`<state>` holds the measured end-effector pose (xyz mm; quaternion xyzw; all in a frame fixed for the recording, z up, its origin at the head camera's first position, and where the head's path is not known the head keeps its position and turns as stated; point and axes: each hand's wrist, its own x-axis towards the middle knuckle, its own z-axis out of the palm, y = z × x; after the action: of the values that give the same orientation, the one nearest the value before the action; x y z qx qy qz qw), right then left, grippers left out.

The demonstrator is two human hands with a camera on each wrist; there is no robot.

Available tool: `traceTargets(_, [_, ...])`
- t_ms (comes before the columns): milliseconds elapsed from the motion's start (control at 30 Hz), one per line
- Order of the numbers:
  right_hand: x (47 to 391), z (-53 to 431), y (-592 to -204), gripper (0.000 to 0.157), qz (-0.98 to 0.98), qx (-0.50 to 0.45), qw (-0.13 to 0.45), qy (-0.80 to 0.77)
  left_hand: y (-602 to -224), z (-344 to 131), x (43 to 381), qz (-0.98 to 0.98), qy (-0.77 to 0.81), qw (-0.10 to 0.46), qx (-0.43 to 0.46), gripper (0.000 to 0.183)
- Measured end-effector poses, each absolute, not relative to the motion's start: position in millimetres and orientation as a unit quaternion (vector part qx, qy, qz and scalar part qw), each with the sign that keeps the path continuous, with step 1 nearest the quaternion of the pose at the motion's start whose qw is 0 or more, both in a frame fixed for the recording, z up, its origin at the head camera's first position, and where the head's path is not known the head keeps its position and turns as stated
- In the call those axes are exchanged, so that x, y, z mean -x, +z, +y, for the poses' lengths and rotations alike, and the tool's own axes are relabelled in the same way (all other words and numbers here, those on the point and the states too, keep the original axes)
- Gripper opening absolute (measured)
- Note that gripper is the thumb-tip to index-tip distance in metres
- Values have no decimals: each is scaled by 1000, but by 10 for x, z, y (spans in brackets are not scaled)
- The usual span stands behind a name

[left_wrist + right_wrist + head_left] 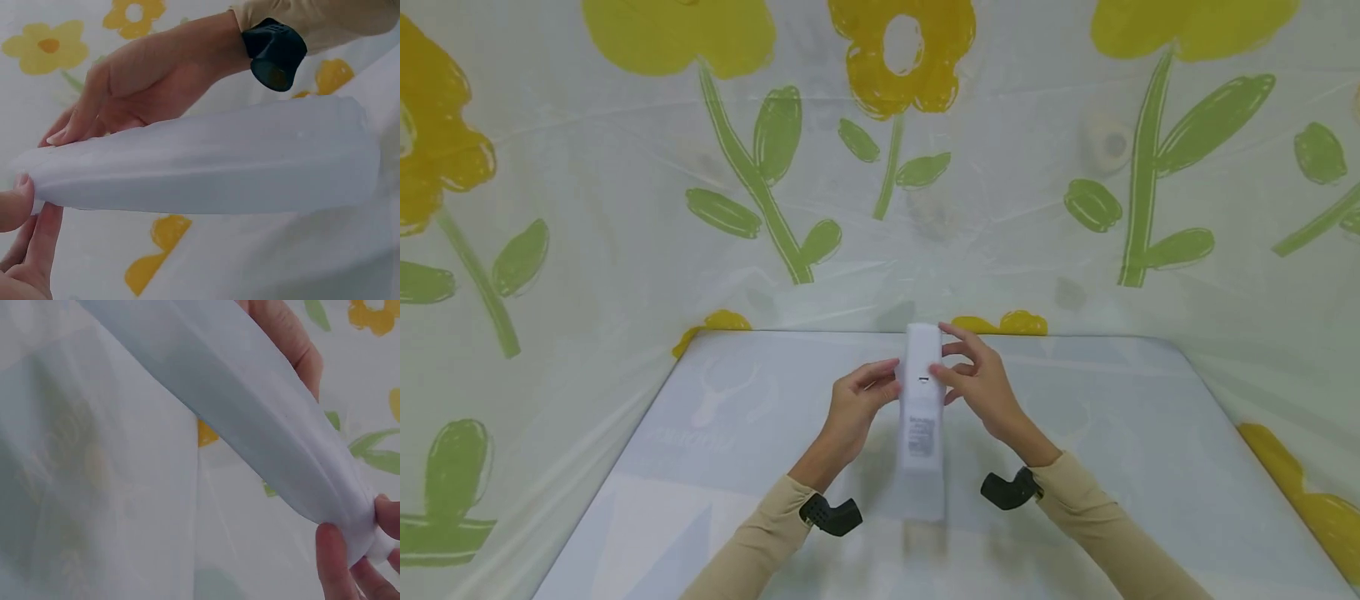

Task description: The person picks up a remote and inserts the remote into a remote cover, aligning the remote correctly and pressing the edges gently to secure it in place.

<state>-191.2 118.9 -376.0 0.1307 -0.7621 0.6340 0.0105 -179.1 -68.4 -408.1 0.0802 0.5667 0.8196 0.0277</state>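
Note:
A white remote control (923, 396) in a translucent plastic sleeve (921, 498) stands out lengthwise between the hands, its back with a small notch and a printed label facing the head camera. The sleeve's loose end hangs below the label. My left hand (859, 404) pinches the left edge with thumb and fingers. On the opposite side, my right hand (988, 387) grips near the far end, thumb on the back and index finger at the top corner. In the right wrist view the right fingers (331, 556) hold the narrow end of the wrapped remote.
A pale table (700, 450) lies beneath the hands, with faint patterns on it. Behind and around it hangs a white cloth (1000, 233) printed with yellow flowers and green leaves. A black wrist camera (833, 515) sits on each sleeve cuff.

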Motion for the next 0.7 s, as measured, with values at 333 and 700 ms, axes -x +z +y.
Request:
traceTargets(333, [1861, 1135, -3744, 53, -813, -143, 31, 564, -4167, -701, 1796, 587, 808, 15, -49, 26])
traceTargets(700, [1893, 1135, -3752, 47, -837, -141, 26, 528, -4137, -618, 1730, 580, 814, -12, -37, 23])
